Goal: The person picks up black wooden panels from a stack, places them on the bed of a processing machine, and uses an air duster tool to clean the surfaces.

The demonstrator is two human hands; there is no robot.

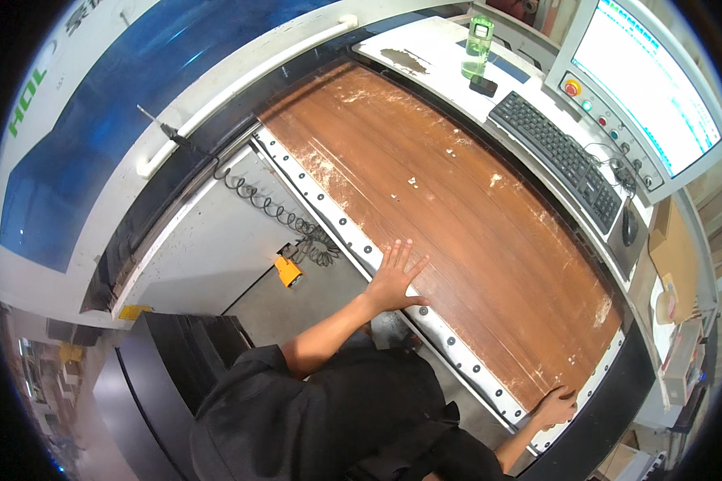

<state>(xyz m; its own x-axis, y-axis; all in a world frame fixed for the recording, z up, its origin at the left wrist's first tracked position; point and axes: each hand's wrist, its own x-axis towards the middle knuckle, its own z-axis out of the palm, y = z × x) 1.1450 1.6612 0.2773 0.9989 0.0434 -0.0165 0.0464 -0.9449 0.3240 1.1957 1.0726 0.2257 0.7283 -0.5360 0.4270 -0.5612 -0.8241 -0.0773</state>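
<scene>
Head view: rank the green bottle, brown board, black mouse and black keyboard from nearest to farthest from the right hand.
From the right hand:
1. Brown board: its corner is at the hand.
2. Black mouse: up and to the right.
3. Black keyboard: beyond the board.
4. Green bottle: near the top.

1 green bottle (pixel 477 53), 1 black keyboard (pixel 555 159) and 1 mouse (pixel 630 228) sit near 1 monitor (pixel 642 76).
</scene>
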